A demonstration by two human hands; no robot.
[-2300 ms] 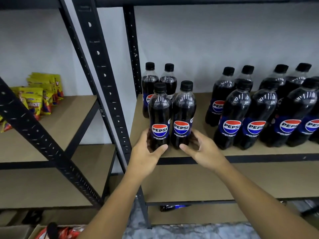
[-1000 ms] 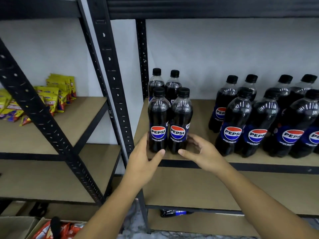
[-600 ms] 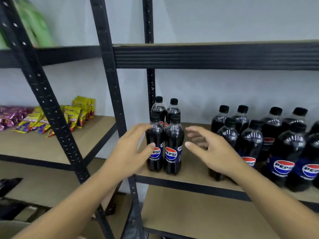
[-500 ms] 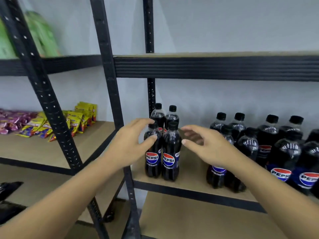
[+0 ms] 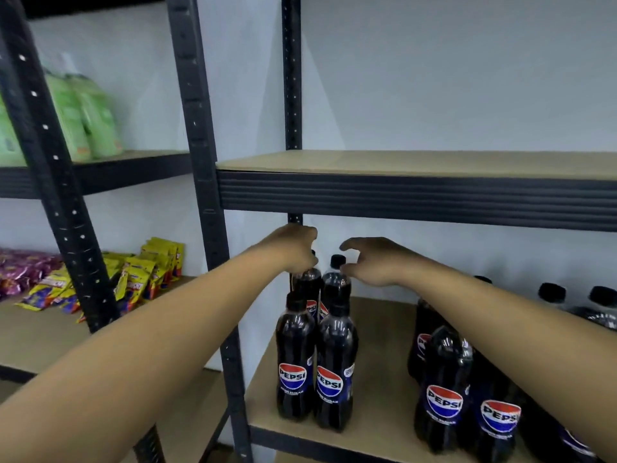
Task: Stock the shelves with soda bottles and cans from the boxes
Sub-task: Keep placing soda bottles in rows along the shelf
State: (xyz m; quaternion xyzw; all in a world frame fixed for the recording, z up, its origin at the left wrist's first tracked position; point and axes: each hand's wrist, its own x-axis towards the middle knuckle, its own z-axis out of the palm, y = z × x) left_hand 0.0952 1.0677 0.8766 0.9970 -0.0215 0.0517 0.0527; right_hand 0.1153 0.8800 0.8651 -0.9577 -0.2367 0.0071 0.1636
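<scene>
Two small Pepsi bottles [image 5: 295, 362] stand side by side at the front left of the brown shelf board [image 5: 380, 332]. Behind them stand two more. My left hand [image 5: 293, 248] reaches in, its fingers curled down over the top of the rear left bottle [image 5: 305, 285] and hiding its cap. My right hand [image 5: 370, 262] hovers at the rear right bottle [image 5: 335, 285], thumb above and fingers beside its black cap, with a small gap showing.
Larger Pepsi bottles [image 5: 444, 379] crowd the same shelf to the right. The upper shelf [image 5: 400, 160] sits low over my hands. A black upright post [image 5: 207, 195] stands at left. Beyond it lie yellow snack packs [image 5: 143, 275], purple packs [image 5: 20, 269] and green packs [image 5: 83, 121].
Both hands let go of the front pair of bottles, rose and reached further back to the tops of the rear pair. The view tilted upward.
</scene>
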